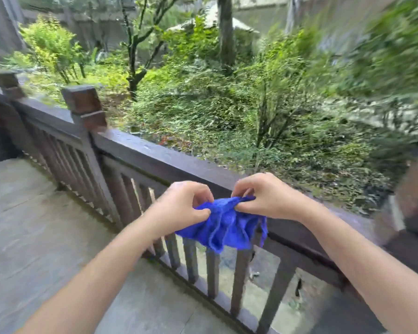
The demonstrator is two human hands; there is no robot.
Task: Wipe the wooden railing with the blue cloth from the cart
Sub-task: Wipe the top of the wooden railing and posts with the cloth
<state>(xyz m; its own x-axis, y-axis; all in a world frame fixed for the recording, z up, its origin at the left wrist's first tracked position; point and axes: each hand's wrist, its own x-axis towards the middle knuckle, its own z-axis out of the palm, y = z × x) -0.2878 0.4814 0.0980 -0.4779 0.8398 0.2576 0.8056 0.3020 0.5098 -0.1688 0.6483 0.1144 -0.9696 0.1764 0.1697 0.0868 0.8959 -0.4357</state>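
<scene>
Blue cloth (223, 227) is pinched at its top edge by both hands, left (181, 208) and right (263, 196), bunched before the wooden railing (155, 157).

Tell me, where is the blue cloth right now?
The blue cloth hangs bunched between the left hand and right hand, low centre, just before the wooden railing.

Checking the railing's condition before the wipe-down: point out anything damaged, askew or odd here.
Nothing looks broken or askew. The wooden railing runs straight, its balusters even, the post cap square. The left hand and right hand pinch the bunched blue cloth in front of the rail. The right edge is too blurred to judge.
</scene>
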